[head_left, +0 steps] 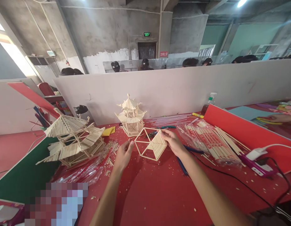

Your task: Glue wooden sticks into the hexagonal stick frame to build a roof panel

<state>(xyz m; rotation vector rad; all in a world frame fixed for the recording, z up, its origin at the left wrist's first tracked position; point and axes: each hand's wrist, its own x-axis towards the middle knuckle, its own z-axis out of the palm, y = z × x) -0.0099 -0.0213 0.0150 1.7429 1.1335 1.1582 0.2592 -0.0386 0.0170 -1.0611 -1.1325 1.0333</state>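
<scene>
My right hand (pixel 174 143) is closed on the right edge of a hexagonal wooden stick frame (pixel 142 142), raised over the red table. Rows of thin sticks fill the frame's right-hand panels; the other panels are bare. My left hand (pixel 123 154) is beside the frame's left corner, thumb up and apart from the loosely curled fingers, with nothing visible in it. Behind the frame stands a small stick pagoda (pixel 130 117). A larger stick pagoda (pixel 73 138) is at the left. Pliers (pixel 152 134) lie partly hidden behind the frame.
Bundled sticks in plastic (pixel 206 138) lie right, near a red divider (pixel 249 138) and a purple power strip (pixel 258 166) with cables. Stick offcuts (pixel 110 157) and plastic wrapping (pixel 89 172) lie left. A pale partition (pixel 173 88) closes the back. Another person's hand (pixel 281 118) is far right.
</scene>
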